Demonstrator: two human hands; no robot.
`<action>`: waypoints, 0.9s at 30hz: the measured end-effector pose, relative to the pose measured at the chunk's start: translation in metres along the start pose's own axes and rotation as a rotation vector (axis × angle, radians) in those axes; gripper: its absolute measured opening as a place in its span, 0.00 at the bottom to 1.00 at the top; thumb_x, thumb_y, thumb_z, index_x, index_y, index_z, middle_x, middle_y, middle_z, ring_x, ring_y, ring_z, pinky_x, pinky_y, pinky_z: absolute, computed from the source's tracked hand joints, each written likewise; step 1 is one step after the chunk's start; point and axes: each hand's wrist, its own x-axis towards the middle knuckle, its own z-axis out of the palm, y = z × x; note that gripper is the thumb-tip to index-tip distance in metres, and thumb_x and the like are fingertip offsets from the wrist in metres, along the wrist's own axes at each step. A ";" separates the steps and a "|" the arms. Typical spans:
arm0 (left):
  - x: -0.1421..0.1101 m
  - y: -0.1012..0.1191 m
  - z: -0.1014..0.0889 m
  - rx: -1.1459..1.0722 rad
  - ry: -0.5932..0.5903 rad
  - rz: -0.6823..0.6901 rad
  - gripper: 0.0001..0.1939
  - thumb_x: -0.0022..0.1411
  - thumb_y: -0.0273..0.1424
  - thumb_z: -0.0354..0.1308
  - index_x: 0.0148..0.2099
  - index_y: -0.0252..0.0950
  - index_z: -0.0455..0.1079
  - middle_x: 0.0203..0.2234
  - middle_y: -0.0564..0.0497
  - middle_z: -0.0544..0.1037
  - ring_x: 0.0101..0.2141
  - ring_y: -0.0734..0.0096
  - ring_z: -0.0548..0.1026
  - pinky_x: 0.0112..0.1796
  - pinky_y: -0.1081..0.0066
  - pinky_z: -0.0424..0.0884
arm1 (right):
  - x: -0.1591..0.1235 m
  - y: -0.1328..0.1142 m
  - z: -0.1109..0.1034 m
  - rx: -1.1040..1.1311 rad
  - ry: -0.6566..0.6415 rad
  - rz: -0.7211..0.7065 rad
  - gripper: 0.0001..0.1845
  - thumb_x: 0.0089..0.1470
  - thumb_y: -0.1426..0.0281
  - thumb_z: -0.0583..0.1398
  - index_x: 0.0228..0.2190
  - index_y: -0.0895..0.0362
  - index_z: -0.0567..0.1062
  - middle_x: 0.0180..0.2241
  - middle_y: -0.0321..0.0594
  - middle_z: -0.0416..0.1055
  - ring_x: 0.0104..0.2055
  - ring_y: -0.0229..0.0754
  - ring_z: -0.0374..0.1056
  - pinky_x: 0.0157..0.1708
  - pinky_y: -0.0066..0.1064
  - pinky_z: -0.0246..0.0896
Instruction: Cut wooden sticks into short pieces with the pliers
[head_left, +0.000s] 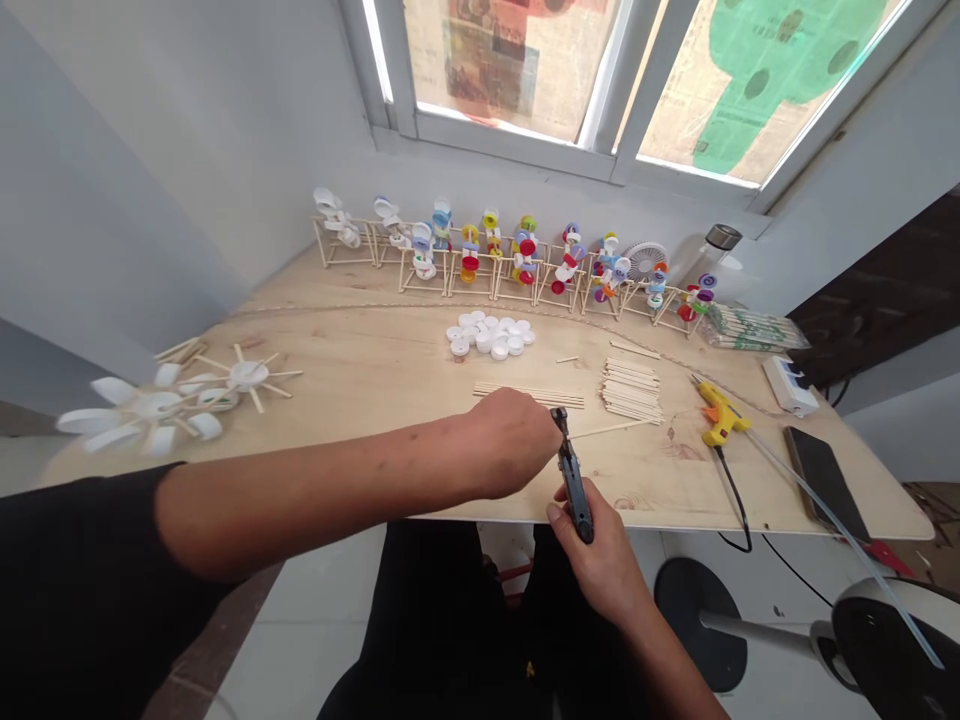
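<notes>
Over the plywood bench top (pixel 360 370), left hand (pixel 510 442) and right hand (pixel 604 560) close together at a thin wooden stick (pixel 611 429).
Right fingers wrapped shut around a black hand cutter (pixel 574 490), its tip raised against the left hand, seemingly for a steady working angle; left fingers curled down, their hold hidden, so no telling whether closed on the stick. Just beyond, loose sticks (pixel 529 395) in a tidy row and a squared stack of craft sticks (pixel 631 390), both within easy reach; white bottle caps (pixel 489 334) heaped farther off. Toward the right corner, a clear plastic packet (pixel 754 328) filled with more sticks, and a yellow hot glue gun (pixel 720 412) lying on its side.
</notes>
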 end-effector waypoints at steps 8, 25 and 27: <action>-0.008 0.004 0.005 0.070 0.014 -0.016 0.06 0.43 0.17 0.56 0.24 0.32 0.68 0.19 0.45 0.73 0.24 0.62 0.74 0.24 0.71 0.65 | 0.000 -0.002 0.004 -0.057 0.064 -0.033 0.10 0.51 0.62 0.53 0.27 0.56 0.65 0.19 0.32 0.62 0.21 0.37 0.58 0.22 0.26 0.50; -0.020 0.008 0.046 0.091 0.516 -0.197 0.12 0.55 0.18 0.46 0.36 0.31 0.68 0.26 0.46 0.74 0.30 0.61 0.71 0.33 0.64 0.66 | 0.006 -0.003 0.008 -0.079 0.121 -0.018 0.10 0.53 0.61 0.52 0.26 0.54 0.61 0.20 0.32 0.63 0.22 0.38 0.59 0.23 0.27 0.50; -0.018 0.008 0.054 0.071 0.612 -0.203 0.12 0.57 0.19 0.45 0.37 0.32 0.68 0.26 0.46 0.74 0.31 0.63 0.71 0.35 0.64 0.66 | 0.007 -0.003 0.008 -0.071 0.128 -0.019 0.10 0.53 0.61 0.52 0.26 0.54 0.61 0.19 0.32 0.62 0.21 0.38 0.59 0.23 0.27 0.50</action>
